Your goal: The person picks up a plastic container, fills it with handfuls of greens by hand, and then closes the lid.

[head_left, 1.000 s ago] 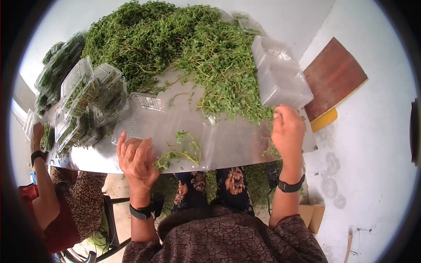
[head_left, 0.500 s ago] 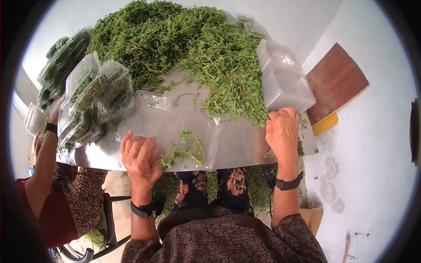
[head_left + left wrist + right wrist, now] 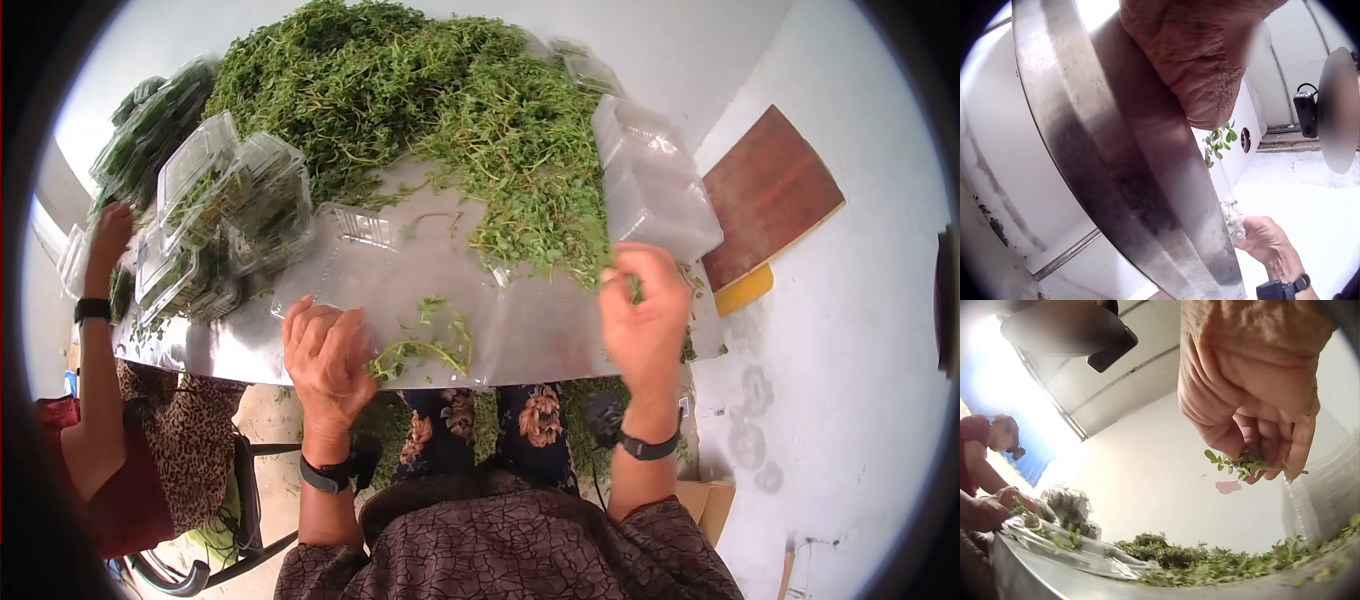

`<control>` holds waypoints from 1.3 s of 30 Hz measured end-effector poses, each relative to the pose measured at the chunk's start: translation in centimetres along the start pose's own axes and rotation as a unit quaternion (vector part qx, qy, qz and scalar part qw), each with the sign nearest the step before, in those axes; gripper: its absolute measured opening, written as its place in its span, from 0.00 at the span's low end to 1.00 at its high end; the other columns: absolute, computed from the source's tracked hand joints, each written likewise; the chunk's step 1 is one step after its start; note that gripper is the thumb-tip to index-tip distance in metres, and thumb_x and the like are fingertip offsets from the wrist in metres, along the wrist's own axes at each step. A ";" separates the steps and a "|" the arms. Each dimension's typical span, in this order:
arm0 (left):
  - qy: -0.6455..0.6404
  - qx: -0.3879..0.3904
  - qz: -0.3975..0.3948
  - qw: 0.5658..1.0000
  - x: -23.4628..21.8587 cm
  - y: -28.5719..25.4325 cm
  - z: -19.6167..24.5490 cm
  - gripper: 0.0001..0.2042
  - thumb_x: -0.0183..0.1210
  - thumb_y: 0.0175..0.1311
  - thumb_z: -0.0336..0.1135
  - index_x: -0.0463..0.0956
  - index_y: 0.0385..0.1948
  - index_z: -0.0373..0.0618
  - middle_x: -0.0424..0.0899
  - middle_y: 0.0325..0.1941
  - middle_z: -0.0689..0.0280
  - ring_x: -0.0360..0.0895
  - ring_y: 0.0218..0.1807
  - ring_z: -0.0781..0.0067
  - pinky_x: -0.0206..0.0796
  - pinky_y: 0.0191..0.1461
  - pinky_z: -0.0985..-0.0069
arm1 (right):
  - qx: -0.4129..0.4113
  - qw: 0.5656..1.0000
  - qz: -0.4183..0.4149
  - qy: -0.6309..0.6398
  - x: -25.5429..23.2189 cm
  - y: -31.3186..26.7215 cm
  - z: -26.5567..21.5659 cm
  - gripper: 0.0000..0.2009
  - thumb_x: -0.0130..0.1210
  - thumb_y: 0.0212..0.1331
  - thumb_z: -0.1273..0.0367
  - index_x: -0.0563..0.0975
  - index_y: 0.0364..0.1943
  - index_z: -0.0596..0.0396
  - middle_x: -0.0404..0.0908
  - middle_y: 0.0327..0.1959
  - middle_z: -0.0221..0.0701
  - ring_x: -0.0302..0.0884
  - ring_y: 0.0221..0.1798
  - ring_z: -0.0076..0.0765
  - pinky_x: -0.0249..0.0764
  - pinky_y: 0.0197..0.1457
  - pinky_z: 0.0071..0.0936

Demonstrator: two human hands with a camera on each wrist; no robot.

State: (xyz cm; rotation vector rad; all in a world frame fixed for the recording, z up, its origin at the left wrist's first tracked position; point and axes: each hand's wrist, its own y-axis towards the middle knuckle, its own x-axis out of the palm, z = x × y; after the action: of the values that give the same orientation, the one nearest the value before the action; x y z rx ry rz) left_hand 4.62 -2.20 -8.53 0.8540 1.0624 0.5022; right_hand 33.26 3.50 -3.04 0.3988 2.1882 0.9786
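Note:
My right hand (image 3: 645, 318) is raised over the right part of the table, near the edge of the loose greens. In the right wrist view, its thumb and fingers pinch a small leafy sprig (image 3: 1244, 464). At the table's front edge, my left hand (image 3: 328, 362) rests with loosely bent fingers beside a clear plastic container (image 3: 345, 270). What lies under its palm is hidden. A few longer green stems (image 3: 440, 350) lie in the container, just right of the left thumb. A large heap of leafy greens (image 3: 400, 90) spreads across the back of the table.
Nested clear containers (image 3: 655, 200) stand at the right edge, by a brown board (image 3: 775, 195). Filled containers (image 3: 235, 195) are piled to the left, with more packed ones (image 3: 150, 130) behind. Another person's hand (image 3: 108, 232) works at the far left of the metal table (image 3: 560, 335).
My right hand dipped to the edge of the greens, then came back with a sprig showing at the fingers. My left hand has stayed by the container. The other person's hand has moved up.

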 end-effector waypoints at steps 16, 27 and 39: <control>0.005 0.006 0.002 1.000 0.1 -0.1 -0.2 0.19 0.53 0.34 0.21 0.78 0.35 0.40 0.76 0.30 0.61 0.76 0.37 0.57 0.64 0.62 0.52 | 0.012 0.958 -0.158 -0.238 0.1 -1.1 1.0 0.15 0.58 0.55 0.69 0.80 0.47 0.58 0.77 0.54 0.51 0.67 0.62 0.57 0.60 0.67 0.46; 0.012 -0.006 -0.011 1.000 -0.1 -0.1 -0.2 0.19 0.54 0.33 0.22 0.78 0.35 0.40 0.76 0.30 0.60 0.76 0.38 0.57 0.63 0.62 0.52 | 0.016 0.971 -0.150 -0.188 1.0 -1.7 2.4 0.09 0.57 0.54 0.73 0.80 0.35 0.67 0.79 0.33 0.47 0.71 0.50 0.51 0.63 0.60 0.43; -0.003 -0.002 0.000 1.000 0.1 0.0 -0.4 0.19 0.56 0.31 0.19 0.79 0.34 0.41 0.76 0.29 0.62 0.76 0.38 0.60 0.66 0.61 0.54 | -0.097 0.983 -0.146 0.051 0.8 -1.2 -4.8 0.15 0.59 0.51 0.76 0.78 0.45 0.66 0.79 0.46 0.48 0.71 0.57 0.54 0.69 0.60 0.44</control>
State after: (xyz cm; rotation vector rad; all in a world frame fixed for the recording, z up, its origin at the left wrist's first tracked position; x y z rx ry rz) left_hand 4.32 -2.04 -8.67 0.8507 1.0560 0.5015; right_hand 29.30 0.54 -2.06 -0.0642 2.1385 1.0533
